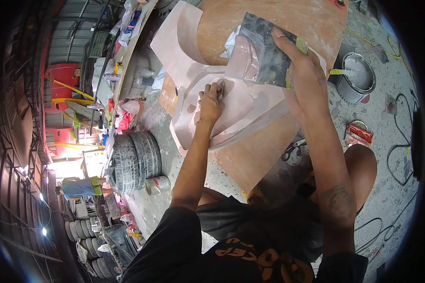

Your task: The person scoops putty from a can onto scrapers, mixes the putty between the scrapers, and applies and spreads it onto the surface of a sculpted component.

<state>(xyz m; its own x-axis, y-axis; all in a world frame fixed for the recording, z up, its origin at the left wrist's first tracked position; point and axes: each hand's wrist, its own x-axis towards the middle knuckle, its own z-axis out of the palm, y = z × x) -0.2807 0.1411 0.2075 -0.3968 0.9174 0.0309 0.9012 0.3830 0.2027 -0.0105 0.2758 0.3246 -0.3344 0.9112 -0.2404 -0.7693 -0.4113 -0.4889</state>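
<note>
Well, your left hand [210, 104] has its fingers curled closed around a small grey piece [221, 88], mostly hidden by them, and brings it down onto the pale pink panel [231, 113]. For an even surface, I'd lay its edge low and draw it with light, steady pressure; digging in would probably leave ridges, especially over the panel's curves. Your right hand [309, 75] grips the dark board [275, 56] by its near side, thumb on top, with glossy pink paste [245, 56] towards the far edge. Hold that board level and near the working fingers, so the reach is short, but be careful not to let its corner scrape the panel beneath. The panel itself lies in front of you on a wooden sheet [255, 160], between your arms and beyond your knees; a firm seat there should help, since neither hand is free to brace it. Farther right, an open tin [357, 73] of grey material stands on the floor, a red container [359, 135] nearer you; mind both with that elbow.
</note>
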